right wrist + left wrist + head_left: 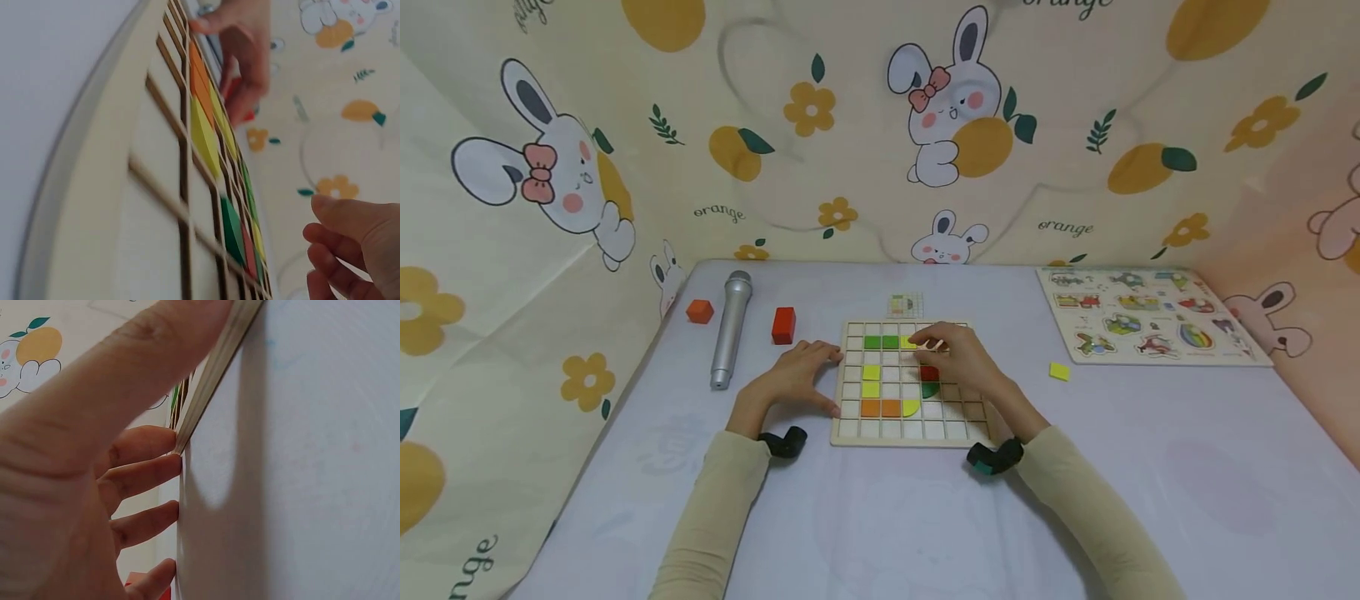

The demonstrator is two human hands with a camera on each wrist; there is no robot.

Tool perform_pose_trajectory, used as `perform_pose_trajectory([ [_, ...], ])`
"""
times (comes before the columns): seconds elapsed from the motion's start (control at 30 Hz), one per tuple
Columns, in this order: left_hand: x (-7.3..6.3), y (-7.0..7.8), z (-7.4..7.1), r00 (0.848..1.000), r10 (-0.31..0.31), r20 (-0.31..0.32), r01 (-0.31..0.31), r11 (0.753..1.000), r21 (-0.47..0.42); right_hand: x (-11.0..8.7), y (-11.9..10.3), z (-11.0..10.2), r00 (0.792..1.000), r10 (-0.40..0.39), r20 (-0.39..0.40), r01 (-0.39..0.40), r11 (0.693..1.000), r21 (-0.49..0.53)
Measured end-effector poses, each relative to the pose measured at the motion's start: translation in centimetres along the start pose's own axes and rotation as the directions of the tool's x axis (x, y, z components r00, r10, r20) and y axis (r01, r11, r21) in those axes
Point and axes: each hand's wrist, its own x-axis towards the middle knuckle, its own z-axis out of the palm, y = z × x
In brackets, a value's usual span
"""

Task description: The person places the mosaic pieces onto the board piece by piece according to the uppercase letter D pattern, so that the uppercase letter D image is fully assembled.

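Note:
A gridded wooden board (pixel 955 429) lies on the table, with coloured tiles in some of its squares. Two green tiles (pixel 872 342) and a yellow tile (pixel 906 342) form its upper row. Below are two yellow squares, a red tile (pixel 929 374), a green rounded piece (pixel 929 389), two orange tiles (pixel 880 408) and a yellow rounded piece (pixel 910 408). My left hand (pixel 796 375) touches the board's left edge, thumb and fingers spread. Over the upper right squares hovers my right hand (pixel 958 358), fingers loosely bent beside the yellow tile; nothing shows between them in the right wrist view.
A small patterned card (pixel 906 305) lies behind the board. To the left are a silver microphone (pixel 731 329), a red block (pixel 783 326) and an orange-red block (pixel 699 312). At right are a loose yellow tile (pixel 1059 372) and a picture puzzle board (pixel 1150 317).

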Motion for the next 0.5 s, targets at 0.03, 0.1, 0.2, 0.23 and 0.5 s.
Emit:
perform_pose_trajectory([
  [0.03,0.0,0.0,0.0,1.0,-0.002,0.002,0.002,1.0,-0.003,-0.2,0.1,-0.5,1.0,0.001,-0.003,-0.001,1.0,0.0],
  [0.1,-0.1,-0.1,-0.1,1.0,-0.003,0.001,0.003,1.0,-0.008,-0.7,0.4,-1.4,1.0,0.013,-0.008,-0.013,1.0,-0.015],
  [0.2,0.0,-0.3,0.0,1.0,-0.003,0.001,0.003,1.0,0.003,-1.6,0.9,-2.8,0.999,0.029,-0.012,-0.03,0.999,-0.042],
  [0.23,0.1,-0.3,0.0,1.0,-0.004,0.0,0.004,1.0,0.002,-2.0,1.0,-3.3,0.999,0.032,-0.015,-0.033,0.998,-0.053],
  [0.5,0.1,-0.2,0.1,1.0,-0.019,0.001,0.019,1.0,-0.004,-5.3,3.2,-7.1,0.995,-0.021,-0.094,0.008,0.99,-0.139],
])
